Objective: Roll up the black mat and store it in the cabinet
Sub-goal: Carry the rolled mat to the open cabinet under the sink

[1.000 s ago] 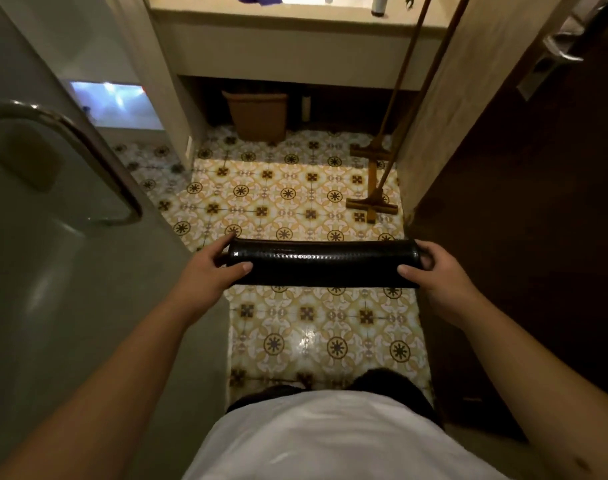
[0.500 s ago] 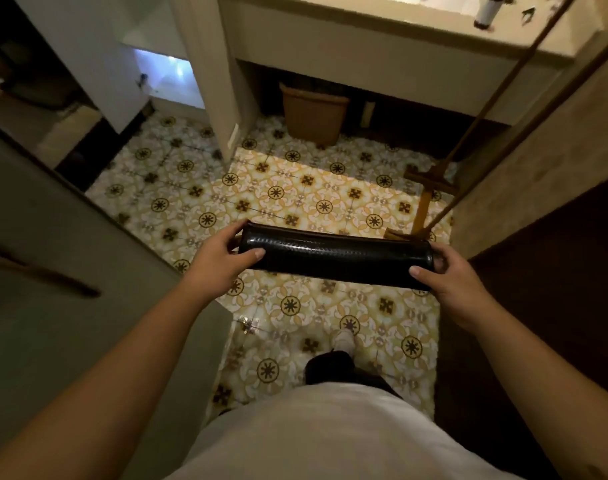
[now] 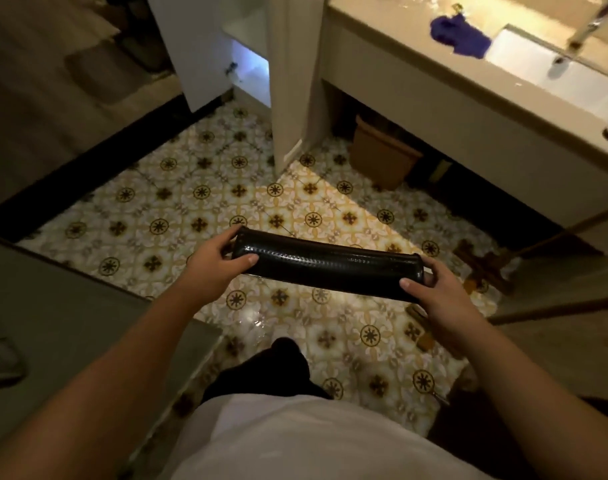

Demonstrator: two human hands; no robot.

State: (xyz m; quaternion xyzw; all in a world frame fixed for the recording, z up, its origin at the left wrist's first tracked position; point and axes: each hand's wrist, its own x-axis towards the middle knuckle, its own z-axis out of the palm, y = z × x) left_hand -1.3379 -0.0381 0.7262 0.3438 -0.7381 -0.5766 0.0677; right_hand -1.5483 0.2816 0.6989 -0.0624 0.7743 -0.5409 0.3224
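Observation:
The black mat (image 3: 330,268) is rolled into a tight shiny tube and held level above the patterned tile floor. My left hand (image 3: 214,263) grips its left end, thumb on top. At the other end my right hand (image 3: 437,289) clasps the roll. A white cabinet (image 3: 205,50) stands at the top centre with its door swung open, showing a lit lower shelf (image 3: 250,64). The roll is well short of that cabinet.
A vanity counter (image 3: 434,98) with a sink and a purple cloth (image 3: 460,36) runs along the upper right. Under it sits a brown bin (image 3: 382,157). Wooden mop handles and heads (image 3: 482,268) lean at the right. A grey door panel (image 3: 70,323) lies at my left.
The view has swung left and forward; the open cabinet and the vanity top now show more fully. Both hands keep hold of the rolled mat, carried further into the tiled room.

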